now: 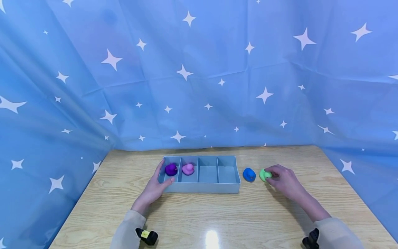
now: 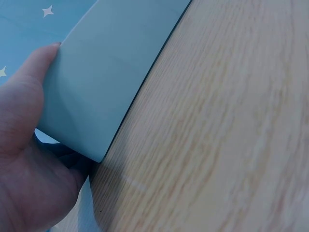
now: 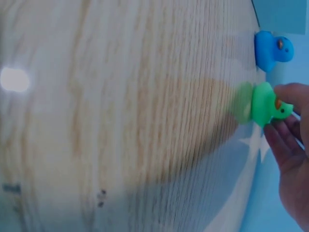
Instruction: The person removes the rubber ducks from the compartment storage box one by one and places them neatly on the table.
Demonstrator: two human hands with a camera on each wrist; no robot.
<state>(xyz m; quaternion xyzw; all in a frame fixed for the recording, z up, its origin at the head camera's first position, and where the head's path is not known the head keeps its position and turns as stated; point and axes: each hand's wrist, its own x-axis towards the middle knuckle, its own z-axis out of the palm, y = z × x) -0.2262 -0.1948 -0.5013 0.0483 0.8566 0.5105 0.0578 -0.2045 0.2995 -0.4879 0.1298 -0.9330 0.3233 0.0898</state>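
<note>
A grey-blue box [image 1: 202,187] with four compartments stands on the table, a purple duck [image 1: 171,169] in its leftmost compartment and a pink duck [image 1: 188,169] in the one beside it. My left hand [image 1: 154,186] grips the box's left end, thumb on the front wall [image 2: 101,82]. Right of the box sits a blue duck [image 1: 249,175]. My right hand [image 1: 285,180] pinches a green duck [image 1: 265,175] between thumb and fingers. In the right wrist view the green duck [image 3: 263,104] is upright, next to the blue duck [image 3: 270,50].
The wooden table [image 1: 192,218] reaches back to a blue curtain [image 1: 192,90] with white stars, which also hangs along both sides. A bright reflection lies near the table's front.
</note>
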